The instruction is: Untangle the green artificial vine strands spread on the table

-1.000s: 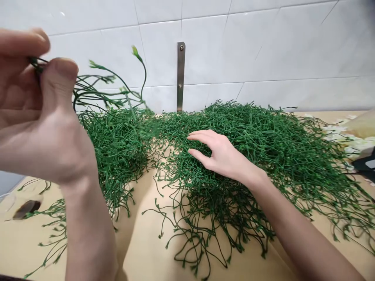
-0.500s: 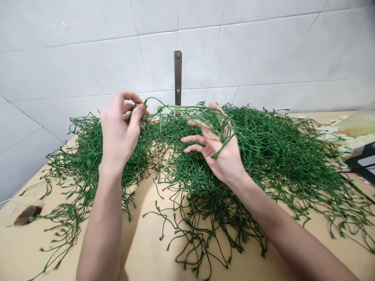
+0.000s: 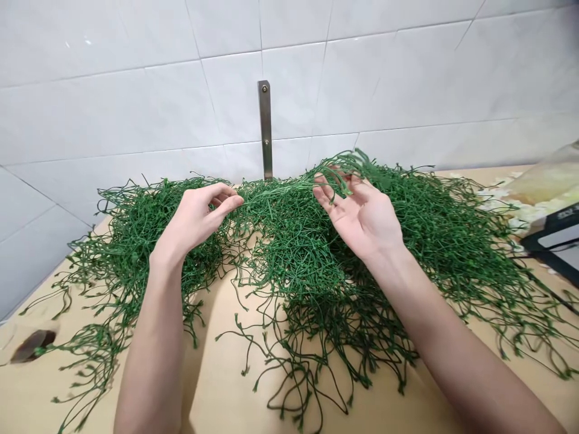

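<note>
Knotted green artificial stems [image 3: 298, 259], thin and cord-like with small frayed tips, lie in a large tangled heap. My right hand [image 3: 366, 217] is palm up above the heap, its fingers curled round a loose bunch of stems [image 3: 344, 163]. From that bunch, strands run leftward toward my left hand [image 3: 199, 217]. The thumb and fingers of my left hand are closed in a pinch over the left part of the heap. What lies between those fingertips is hidden.
Behind the wooden table [image 3: 244, 374] rises a white tiled wall with an upright metal bracket [image 3: 265, 129]. White flowers [image 3: 497, 196] and a black-framed object [image 3: 554, 241] are at the right. A dark round spot [image 3: 34, 345] shows at the left edge.
My left hand has come down and slightly right. My right hand has shifted right, its spread fingers now curled, and the bunch has moved up and right with it.
</note>
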Demonstrator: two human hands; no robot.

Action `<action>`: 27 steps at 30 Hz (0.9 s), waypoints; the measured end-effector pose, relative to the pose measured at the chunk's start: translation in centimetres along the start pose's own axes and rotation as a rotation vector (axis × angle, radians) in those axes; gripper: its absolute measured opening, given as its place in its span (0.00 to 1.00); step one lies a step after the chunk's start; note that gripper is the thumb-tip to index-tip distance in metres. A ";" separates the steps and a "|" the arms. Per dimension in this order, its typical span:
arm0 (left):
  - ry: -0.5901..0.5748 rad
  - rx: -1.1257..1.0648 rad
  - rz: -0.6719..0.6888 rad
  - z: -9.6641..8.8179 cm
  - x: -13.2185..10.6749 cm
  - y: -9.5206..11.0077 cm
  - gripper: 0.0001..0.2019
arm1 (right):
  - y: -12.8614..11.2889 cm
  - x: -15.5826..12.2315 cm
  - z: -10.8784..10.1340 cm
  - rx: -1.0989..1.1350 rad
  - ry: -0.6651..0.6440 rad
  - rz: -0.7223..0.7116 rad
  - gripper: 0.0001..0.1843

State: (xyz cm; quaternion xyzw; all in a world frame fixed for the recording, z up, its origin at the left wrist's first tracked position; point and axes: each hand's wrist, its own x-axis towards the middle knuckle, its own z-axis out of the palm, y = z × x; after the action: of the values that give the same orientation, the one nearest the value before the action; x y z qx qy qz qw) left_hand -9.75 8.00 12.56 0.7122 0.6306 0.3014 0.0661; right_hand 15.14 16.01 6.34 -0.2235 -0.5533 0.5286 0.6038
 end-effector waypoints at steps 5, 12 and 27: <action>-0.071 0.129 -0.001 -0.2 0.1 -0.8 0.14 | -0.2 0.4 -0.5 -0.035 0.061 -0.017 0.09; 0.008 0.254 0.014 -0.5 0.2 -1.5 0.12 | -1.0 0.4 -0.8 -0.045 0.113 -0.052 0.11; 0.010 0.001 0.034 -0.3 0.0 0.4 0.24 | -1.8 -0.8 1.5 -0.037 -0.008 0.027 0.17</action>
State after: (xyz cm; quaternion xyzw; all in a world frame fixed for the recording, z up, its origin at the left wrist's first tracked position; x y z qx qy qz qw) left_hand -9.53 7.80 12.99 0.7213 0.6189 0.3056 0.0576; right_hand 14.69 14.20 7.98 -0.2399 -0.5621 0.5274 0.5902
